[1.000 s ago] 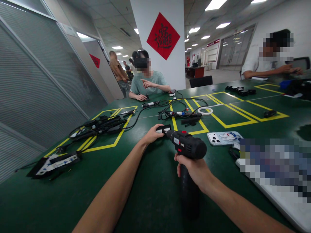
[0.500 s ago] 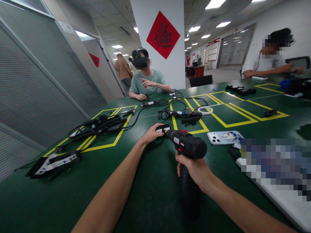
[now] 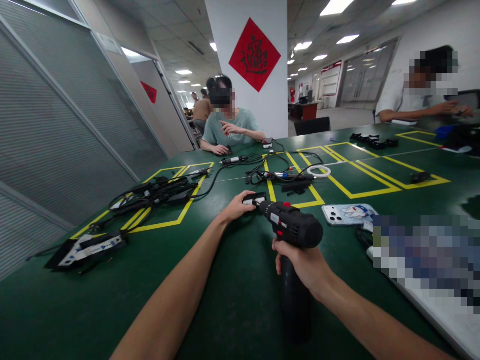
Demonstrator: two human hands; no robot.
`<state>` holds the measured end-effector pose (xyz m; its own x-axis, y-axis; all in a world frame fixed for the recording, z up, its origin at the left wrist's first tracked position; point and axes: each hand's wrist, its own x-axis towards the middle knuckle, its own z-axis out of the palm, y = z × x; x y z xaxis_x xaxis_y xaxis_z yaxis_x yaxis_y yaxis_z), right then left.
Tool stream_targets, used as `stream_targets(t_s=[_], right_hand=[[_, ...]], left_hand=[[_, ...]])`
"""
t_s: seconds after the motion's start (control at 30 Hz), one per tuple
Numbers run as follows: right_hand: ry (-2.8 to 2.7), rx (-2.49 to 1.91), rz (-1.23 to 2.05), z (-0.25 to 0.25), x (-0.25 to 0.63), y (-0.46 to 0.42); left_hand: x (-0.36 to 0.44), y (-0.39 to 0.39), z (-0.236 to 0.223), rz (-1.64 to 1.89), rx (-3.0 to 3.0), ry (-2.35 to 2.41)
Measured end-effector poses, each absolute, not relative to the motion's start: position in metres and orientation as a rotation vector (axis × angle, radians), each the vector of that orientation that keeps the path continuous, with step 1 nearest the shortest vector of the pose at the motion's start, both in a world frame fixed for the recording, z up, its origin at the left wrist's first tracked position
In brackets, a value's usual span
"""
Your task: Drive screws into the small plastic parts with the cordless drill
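Observation:
My right hand (image 3: 300,260) is wrapped round the grip of a black and red cordless drill (image 3: 290,223). The drill points forward and left, and its bit end meets a small black and white block-shaped part (image 3: 258,198). Whether the bit sits in a hole or screw there, I cannot tell. My left hand (image 3: 239,207) grips that part from its left side, close above the green table (image 3: 240,280). Some of the left fingers are hidden behind the part.
Black cables (image 3: 165,192) lie in yellow taped frames at left. Tools with cords (image 3: 288,176) and a white ring (image 3: 318,171) lie ahead. A phone (image 3: 349,214) lies right, beside a large pale-edged object (image 3: 420,300). One person (image 3: 234,125) sits opposite, another (image 3: 401,107) at far right.
The whole view has shifted slightly, so things appear a little farther right. Both hands, the drill and the part keep nearly the same places relative to each other.

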<state>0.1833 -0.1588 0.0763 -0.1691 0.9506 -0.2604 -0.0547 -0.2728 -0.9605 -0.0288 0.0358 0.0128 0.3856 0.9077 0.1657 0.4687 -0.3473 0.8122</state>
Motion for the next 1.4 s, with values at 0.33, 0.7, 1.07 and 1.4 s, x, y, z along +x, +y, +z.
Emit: stream_targets(t_s=[0.33,0.7,1.07,1.4], right_hand=[[-1.134,-1.220,1.582,0.0798,0.1852,-0.1594],[-1.114,-1.203,1.599,0.0761,0.1851,-0.1590],[-1.139,-1.215,1.579,0.0770,0.1863,-0.1589],[-1.136,-1.241,1.583,0.0780,0.1864,-0.1594]], left_hand=[[-0.0292,0.0376,0.0112,0.837,1.996,1.197],[-0.0272,0.0327,0.0159,0.846,1.969,1.197],[-0.0253,0.0310,0.0188,0.860,1.985,1.229],[-0.0264,0.0339,0.0177,0.869,2.028,1.237]])
